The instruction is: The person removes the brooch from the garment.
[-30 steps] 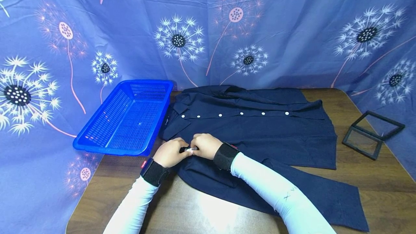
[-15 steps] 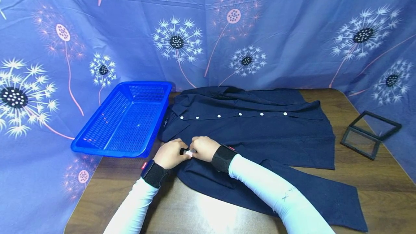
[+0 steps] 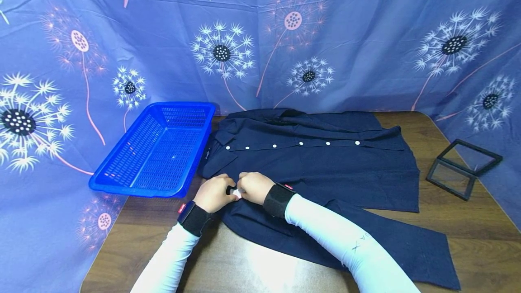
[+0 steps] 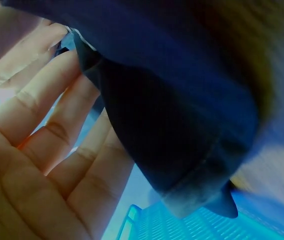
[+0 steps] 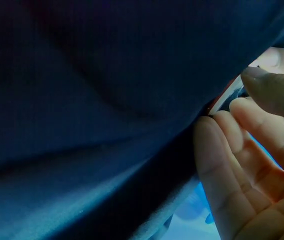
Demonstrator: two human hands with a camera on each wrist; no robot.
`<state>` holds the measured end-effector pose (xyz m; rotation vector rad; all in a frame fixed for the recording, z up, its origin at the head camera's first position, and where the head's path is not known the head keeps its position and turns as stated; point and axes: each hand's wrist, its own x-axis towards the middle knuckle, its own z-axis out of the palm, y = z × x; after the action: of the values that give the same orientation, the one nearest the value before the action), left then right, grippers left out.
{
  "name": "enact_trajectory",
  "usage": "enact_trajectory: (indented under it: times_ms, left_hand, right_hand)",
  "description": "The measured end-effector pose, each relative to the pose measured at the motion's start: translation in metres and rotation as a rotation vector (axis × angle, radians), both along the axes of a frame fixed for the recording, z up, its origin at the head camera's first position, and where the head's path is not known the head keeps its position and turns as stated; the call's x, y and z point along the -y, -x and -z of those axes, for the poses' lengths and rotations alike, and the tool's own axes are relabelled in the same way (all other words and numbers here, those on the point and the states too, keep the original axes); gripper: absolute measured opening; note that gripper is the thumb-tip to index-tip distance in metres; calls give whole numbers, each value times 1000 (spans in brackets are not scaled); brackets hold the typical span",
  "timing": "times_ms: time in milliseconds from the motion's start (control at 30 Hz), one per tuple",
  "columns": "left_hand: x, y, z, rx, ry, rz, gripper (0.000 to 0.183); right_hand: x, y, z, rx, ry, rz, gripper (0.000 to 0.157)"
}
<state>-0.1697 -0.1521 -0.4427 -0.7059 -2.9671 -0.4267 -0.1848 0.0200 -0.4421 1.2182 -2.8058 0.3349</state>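
Observation:
A dark navy button-up shirt (image 3: 325, 171) lies spread on the table, its white buttons in a row and its collar toward the basket. At its near shoulder, my left hand (image 3: 214, 192) and right hand (image 3: 255, 187) meet fingertip to fingertip, pinching the cloth. Between them shows a small white piece (image 3: 237, 193), its kind unclear. In the right wrist view it appears as a thin pale strip (image 5: 225, 98) with a reddish edge along the fabric, beside my fingers. The left wrist view has the other fingers (image 4: 87, 150) extended behind a hanging fold of cloth (image 4: 167, 115).
A blue plastic basket (image 3: 158, 148) stands left of the shirt, with nothing in it. On the right of the wooden table (image 3: 480, 238) lies a black hinged frame (image 3: 464, 168) with clear panes. A blue dandelion-print curtain (image 3: 260, 35) hangs behind.
Both hands stay at the same spot on the shirt. The right fingers have shifted slightly, and a greyish part seen beside the white piece is now hidden. The head view has tilted a little.

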Motion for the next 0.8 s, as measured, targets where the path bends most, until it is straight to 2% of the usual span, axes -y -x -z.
enact_trajectory:
  times_ms: [200,433,567,700,800]
  left_hand:
    - [1,1,2,-8,3,2,33]
    - [1,0,1,-4,2,-10,31]
    - [1,0,1,-15,3,-12,30]
    - [0,0,1,-19,0,-11,29]
    - [1,-1,1,-27,-6,-11,29]
  right_hand:
    - [-1,1,0,-29,8,-24,5]
    - [-1,1,-1,-103,8,-120,5]
    - [-1,-1,2,-157,-36,-161,1]
    - [0,-3,4,-177,-126,-133,4]
    - [1,-5,2,-168,-155,-116,5]
